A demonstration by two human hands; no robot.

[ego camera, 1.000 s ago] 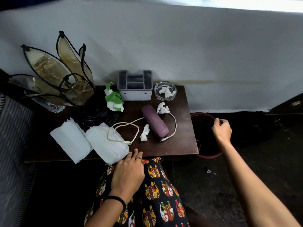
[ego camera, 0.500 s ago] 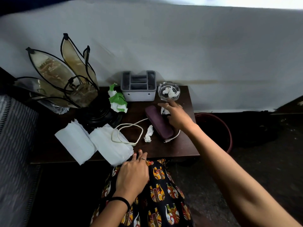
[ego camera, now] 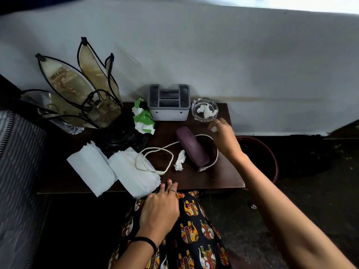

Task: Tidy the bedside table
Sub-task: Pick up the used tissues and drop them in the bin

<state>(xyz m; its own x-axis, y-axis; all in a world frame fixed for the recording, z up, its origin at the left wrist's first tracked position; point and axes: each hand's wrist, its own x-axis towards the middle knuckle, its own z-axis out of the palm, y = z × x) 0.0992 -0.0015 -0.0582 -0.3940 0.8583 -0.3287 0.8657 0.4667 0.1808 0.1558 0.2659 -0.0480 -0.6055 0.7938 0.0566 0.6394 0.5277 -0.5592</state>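
1. Glass bowl point(ego camera: 204, 110) at the counter's point(ego camera: 223, 175) back edge holds two tissue wads.
2. Organizer point(ego camera: 168, 102): contents indiscernible.
3. Right hand point(ego camera: 223, 139) pinches a tissue scrap point(ego camera: 213, 129) beside the bowl.
4. Left hand point(ego camera: 160, 209), fingers relaxed, rests on the lap.

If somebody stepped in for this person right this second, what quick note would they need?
Right hand: pinches a small crumpled tissue above the table's right end, beside the bin.
Left hand: open, resting on the lap at the table's front edge.
Done: cannot tell from this moment.
Left: drop that tissue in the bin; clear the tissue by the purple case, the tissues in the glass ashtray, the green-and-white wrapper; tidy the white cable and two tissue stacks.
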